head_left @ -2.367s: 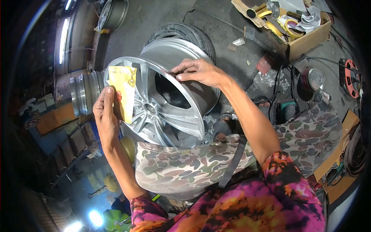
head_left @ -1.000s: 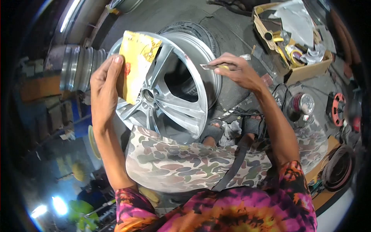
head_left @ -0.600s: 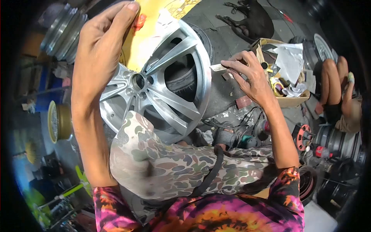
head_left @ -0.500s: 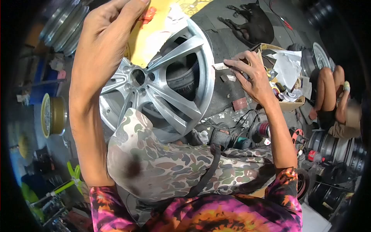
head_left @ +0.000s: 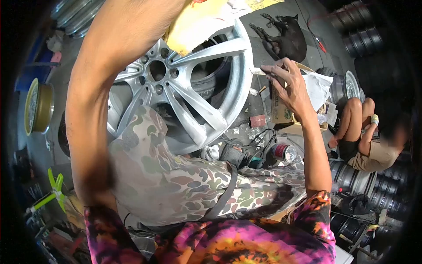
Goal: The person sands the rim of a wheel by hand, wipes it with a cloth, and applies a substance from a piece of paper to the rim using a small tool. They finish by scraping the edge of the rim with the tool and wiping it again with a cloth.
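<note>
A silver alloy wheel (head_left: 193, 127) with several spokes lies tilted in front of my camouflage-covered knee. My right hand (head_left: 288, 86) pinches a small whitish strip (head_left: 257, 71) close to the wheel's right rim. At the top, the left forearm reaches over the wheel, and my left hand (head_left: 169, 5) is mostly beyond the frame edge, its fingers hidden. Beside it, a ragged yellow sheet (head_left: 189, 37) with a red smear and a white patch hangs over the upper spokes.
A black dog (head_left: 290, 39) lies on the floor at upper right. An open cardboard box (head_left: 281, 108) with papers stands beside my right hand. A power tool (head_left: 233, 152), a can (head_left: 283, 152) and cables lie below. Another person (head_left: 373, 154) sits far right, near stacked wheels.
My left hand has moved up and mostly out of the frame, and the yellow sheet has shifted right. The view has shifted; my right hand stays beside the rim with the strip.
</note>
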Demonstrator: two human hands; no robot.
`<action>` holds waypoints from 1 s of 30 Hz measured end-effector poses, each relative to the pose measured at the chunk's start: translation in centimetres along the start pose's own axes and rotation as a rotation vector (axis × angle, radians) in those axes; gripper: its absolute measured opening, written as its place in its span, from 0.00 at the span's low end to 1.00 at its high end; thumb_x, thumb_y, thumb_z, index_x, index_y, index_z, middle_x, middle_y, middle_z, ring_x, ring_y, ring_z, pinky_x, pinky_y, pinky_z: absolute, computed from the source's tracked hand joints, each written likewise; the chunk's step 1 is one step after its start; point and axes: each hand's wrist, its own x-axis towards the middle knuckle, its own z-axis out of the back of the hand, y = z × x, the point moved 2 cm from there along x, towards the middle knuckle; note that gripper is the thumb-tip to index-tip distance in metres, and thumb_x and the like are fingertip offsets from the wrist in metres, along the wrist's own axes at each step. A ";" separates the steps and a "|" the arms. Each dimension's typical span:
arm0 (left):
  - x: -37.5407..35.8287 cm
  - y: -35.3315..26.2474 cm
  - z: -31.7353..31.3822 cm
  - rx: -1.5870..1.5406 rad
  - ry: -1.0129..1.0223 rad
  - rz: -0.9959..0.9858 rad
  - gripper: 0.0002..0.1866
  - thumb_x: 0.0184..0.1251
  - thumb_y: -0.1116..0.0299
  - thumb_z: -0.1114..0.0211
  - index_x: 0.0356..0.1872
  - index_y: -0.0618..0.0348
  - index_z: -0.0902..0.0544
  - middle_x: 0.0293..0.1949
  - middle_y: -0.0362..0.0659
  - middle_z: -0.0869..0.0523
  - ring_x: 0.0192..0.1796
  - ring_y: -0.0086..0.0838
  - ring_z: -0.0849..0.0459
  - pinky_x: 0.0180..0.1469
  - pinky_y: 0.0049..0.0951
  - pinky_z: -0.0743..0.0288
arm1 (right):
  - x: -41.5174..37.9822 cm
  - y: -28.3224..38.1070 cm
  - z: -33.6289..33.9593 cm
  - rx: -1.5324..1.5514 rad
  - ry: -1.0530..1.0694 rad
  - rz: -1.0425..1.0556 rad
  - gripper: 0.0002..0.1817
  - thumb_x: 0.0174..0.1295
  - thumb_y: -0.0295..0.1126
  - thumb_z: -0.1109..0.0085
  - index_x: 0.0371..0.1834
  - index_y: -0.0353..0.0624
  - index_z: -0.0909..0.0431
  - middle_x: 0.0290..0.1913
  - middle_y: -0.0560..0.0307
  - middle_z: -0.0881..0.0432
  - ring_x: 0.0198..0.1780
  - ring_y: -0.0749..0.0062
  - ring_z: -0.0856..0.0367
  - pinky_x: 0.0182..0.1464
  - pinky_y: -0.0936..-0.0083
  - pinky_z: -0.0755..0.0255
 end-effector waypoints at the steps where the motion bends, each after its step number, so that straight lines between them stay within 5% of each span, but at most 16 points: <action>1: -0.2 -0.2 -0.1 -0.003 -0.010 0.019 0.17 0.84 0.63 0.44 0.35 0.64 0.17 0.29 0.34 0.16 0.30 0.12 0.23 0.34 0.19 0.28 | -0.5 0.1 0.0 0.009 0.018 -0.003 0.19 0.63 0.27 0.33 0.59 0.50 0.13 0.46 0.50 0.25 0.51 0.53 0.26 0.57 0.58 0.30; 7: -0.4 -0.4 1.3 -0.063 0.112 0.072 0.17 0.84 0.64 0.43 0.35 0.65 0.16 0.29 0.33 0.16 0.31 0.12 0.22 0.34 0.18 0.28 | -3.4 1.7 -0.6 0.036 0.088 -0.012 0.20 0.62 0.26 0.33 0.59 0.50 0.13 0.45 0.51 0.26 0.49 0.52 0.28 0.57 0.57 0.32; 11: -0.6 0.1 0.5 -0.096 0.000 0.015 0.16 0.84 0.64 0.43 0.37 0.65 0.16 0.29 0.32 0.16 0.31 0.11 0.22 0.33 0.17 0.28 | -4.0 2.1 -0.6 -0.042 0.103 0.024 0.22 0.60 0.25 0.32 0.59 0.52 0.13 0.46 0.51 0.27 0.50 0.53 0.28 0.57 0.59 0.32; 13: -0.4 -0.7 0.7 -0.095 0.040 0.219 0.17 0.84 0.64 0.43 0.37 0.65 0.15 0.29 0.31 0.16 0.31 0.11 0.22 0.33 0.17 0.28 | -3.4 2.8 -0.2 -0.163 0.126 0.051 0.23 0.58 0.24 0.32 0.59 0.53 0.13 0.46 0.52 0.28 0.51 0.53 0.28 0.57 0.59 0.32; 19: -0.8 -0.1 0.9 -0.015 0.041 0.025 0.19 0.84 0.62 0.44 0.32 0.64 0.17 0.27 0.32 0.18 0.29 0.11 0.24 0.31 0.18 0.31 | -0.5 2.4 0.7 -0.253 0.060 0.137 0.22 0.59 0.25 0.32 0.59 0.53 0.12 0.47 0.54 0.27 0.51 0.56 0.28 0.55 0.59 0.33; 30: -1.6 -1.5 0.7 0.087 -0.041 0.113 0.17 0.81 0.65 0.45 0.32 0.64 0.17 0.26 0.33 0.18 0.28 0.12 0.25 0.31 0.20 0.32 | -0.9 1.5 0.7 -0.164 0.101 0.090 0.23 0.61 0.25 0.32 0.62 0.52 0.14 0.48 0.51 0.26 0.51 0.54 0.27 0.55 0.58 0.32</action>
